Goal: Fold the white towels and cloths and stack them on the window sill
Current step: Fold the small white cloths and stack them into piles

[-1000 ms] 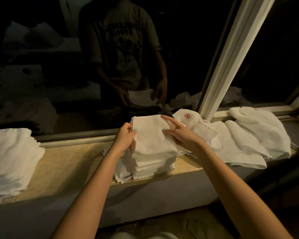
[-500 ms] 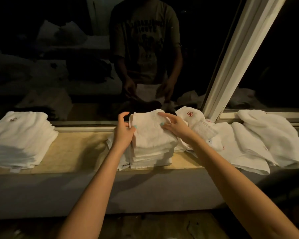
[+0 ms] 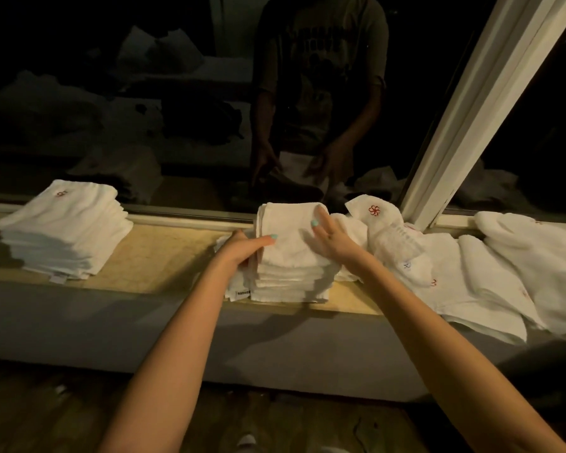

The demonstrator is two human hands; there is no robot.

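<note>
Looking down at the window sill (image 3: 164,256), the middle stack (image 3: 291,282) of folded white cloths sits right at its front edge, between the two hands. Its long side runs front to back, with a short end pointing at the glass (image 3: 111,93) and the other short end facing the person. The left hand (image 3: 239,253) is on the stack's left side with its thumb laid over the top cloth (image 3: 288,237); the other fingers are tucked against the side, mostly hidden. The right hand (image 3: 334,240) has its fingers straight and a bit spread, lying flat on the top cloth's right part, not gripping anything.

A small label (image 3: 241,293) pokes out low on the left. Further left, well apart, there's another neat left stack (image 3: 62,230). On the right, a loose pile (image 3: 471,273) of unfolded towels touches the middle stack and spreads past the window frame (image 3: 471,109).
</note>
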